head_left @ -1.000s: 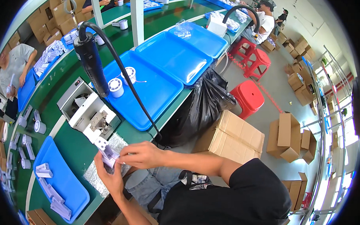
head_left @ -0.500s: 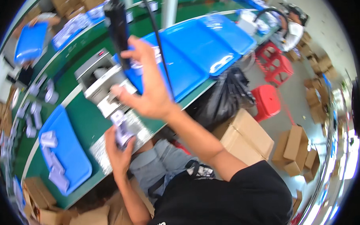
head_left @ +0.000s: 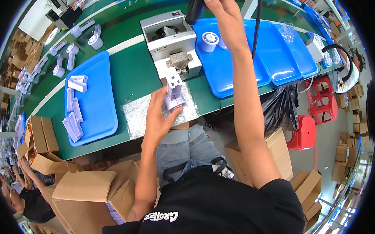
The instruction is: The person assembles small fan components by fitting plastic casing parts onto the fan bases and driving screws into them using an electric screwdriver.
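My left hand (head_left: 158, 122) is closed around a lavender handheld fan body (head_left: 174, 92), thumb and fingers on its round end. Its rectangular handle points away from me, and a thin reddish wire shows at the round end. It is held over a silvery sheet (head_left: 136, 115) at the table's front edge, just before a grey-white metal machine (head_left: 170, 41). My right hand (head_left: 227, 16) is raised at the top, fingers stretched out beside a hanging black electric screwdriver (head_left: 195, 8). Its fingertips are partly cut off by the frame, and none show wrapped round the tool.
A blue tray (head_left: 100, 91) on the left bears several lavender handle pieces (head_left: 74, 125). More blue trays (head_left: 231, 80) line the right, one with round fan heads (head_left: 209, 41). A black cable (head_left: 256, 28) hangs there. Cardboard boxes (head_left: 84, 186) and red stools (head_left: 302, 131) stand around the table.
My right hand has moved up and away, beside the upper part of the screwdriver. My left hand still holds the fan body near the machine. The whole view has swung.
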`<state>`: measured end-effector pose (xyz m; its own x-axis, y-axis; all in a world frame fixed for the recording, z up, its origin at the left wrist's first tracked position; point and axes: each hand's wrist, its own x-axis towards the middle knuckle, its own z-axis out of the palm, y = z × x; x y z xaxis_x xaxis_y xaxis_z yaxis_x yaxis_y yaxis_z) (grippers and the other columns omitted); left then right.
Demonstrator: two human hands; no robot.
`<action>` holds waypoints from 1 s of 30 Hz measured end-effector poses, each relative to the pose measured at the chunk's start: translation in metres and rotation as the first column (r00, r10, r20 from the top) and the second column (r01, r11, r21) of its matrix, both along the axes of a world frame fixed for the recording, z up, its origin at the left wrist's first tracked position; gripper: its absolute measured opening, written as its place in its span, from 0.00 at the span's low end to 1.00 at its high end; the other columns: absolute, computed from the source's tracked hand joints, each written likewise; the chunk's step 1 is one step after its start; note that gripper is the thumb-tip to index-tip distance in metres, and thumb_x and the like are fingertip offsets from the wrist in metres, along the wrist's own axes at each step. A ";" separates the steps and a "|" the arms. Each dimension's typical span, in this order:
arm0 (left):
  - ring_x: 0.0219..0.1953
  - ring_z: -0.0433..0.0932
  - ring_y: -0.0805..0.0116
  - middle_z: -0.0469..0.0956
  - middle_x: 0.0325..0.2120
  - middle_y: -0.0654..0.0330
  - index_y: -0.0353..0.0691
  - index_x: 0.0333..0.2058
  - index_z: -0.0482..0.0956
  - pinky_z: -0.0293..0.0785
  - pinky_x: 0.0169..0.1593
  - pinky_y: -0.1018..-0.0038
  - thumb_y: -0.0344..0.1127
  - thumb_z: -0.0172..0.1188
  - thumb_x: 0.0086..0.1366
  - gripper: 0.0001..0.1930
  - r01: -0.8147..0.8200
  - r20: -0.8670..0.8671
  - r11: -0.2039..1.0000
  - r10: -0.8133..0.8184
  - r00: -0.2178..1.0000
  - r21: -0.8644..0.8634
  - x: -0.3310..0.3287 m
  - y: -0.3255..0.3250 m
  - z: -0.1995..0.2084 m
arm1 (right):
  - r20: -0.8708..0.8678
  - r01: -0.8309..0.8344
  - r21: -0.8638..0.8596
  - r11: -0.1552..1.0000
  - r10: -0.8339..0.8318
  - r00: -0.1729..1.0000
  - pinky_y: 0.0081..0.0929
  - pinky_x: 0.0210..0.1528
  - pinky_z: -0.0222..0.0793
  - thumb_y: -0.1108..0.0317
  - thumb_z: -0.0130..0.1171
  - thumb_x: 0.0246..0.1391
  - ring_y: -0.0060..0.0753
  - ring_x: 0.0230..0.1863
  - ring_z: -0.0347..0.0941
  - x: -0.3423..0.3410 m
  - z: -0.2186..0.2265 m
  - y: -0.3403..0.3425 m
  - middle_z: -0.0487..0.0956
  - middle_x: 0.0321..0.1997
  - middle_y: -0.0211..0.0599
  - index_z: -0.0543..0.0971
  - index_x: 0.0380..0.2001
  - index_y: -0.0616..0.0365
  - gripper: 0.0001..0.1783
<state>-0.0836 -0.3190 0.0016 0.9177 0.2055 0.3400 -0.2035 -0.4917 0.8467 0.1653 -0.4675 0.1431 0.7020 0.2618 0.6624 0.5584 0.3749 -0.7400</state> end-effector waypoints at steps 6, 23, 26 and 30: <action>0.58 0.79 0.49 0.77 0.57 0.48 0.34 0.62 0.75 0.73 0.62 0.64 0.29 0.76 0.58 0.32 -0.005 -0.044 0.991 -0.001 0.999 -0.132 0.002 0.010 -0.010 | 0.069 0.031 0.199 0.980 -0.045 0.997 0.31 0.58 0.75 0.66 0.59 0.74 0.33 0.52 0.81 -0.025 -0.012 0.009 0.82 0.53 0.38 0.69 0.68 0.60 0.24; 0.59 0.79 0.49 0.78 0.58 0.47 0.35 0.63 0.74 0.75 0.62 0.62 0.27 0.77 0.57 0.35 -0.036 0.002 0.998 0.036 0.999 -0.059 0.008 0.008 -0.014 | 0.495 -0.699 0.433 0.569 0.498 0.712 0.20 0.17 0.66 0.31 0.41 0.75 0.25 0.14 0.70 -0.061 0.016 0.047 0.75 0.19 0.38 0.71 0.56 0.66 0.41; 0.58 0.80 0.49 0.78 0.58 0.47 0.36 0.63 0.74 0.75 0.62 0.62 0.27 0.77 0.56 0.35 -0.046 -0.029 0.997 0.044 0.999 -0.069 0.006 0.009 -0.015 | 0.165 -0.530 0.686 0.498 0.603 0.780 0.19 0.18 0.65 0.33 0.43 0.75 0.23 0.15 0.70 -0.087 0.035 0.049 0.74 0.20 0.36 0.72 0.52 0.68 0.40; 0.59 0.80 0.50 0.78 0.58 0.48 0.36 0.63 0.74 0.76 0.62 0.62 0.27 0.77 0.56 0.36 -0.050 -0.036 0.996 0.047 0.998 -0.071 0.006 0.010 -0.014 | 0.101 0.065 0.208 0.976 -0.088 0.991 0.20 0.18 0.64 0.36 0.47 0.76 0.23 0.15 0.69 -0.095 0.044 0.045 0.75 0.20 0.37 0.73 0.50 0.68 0.36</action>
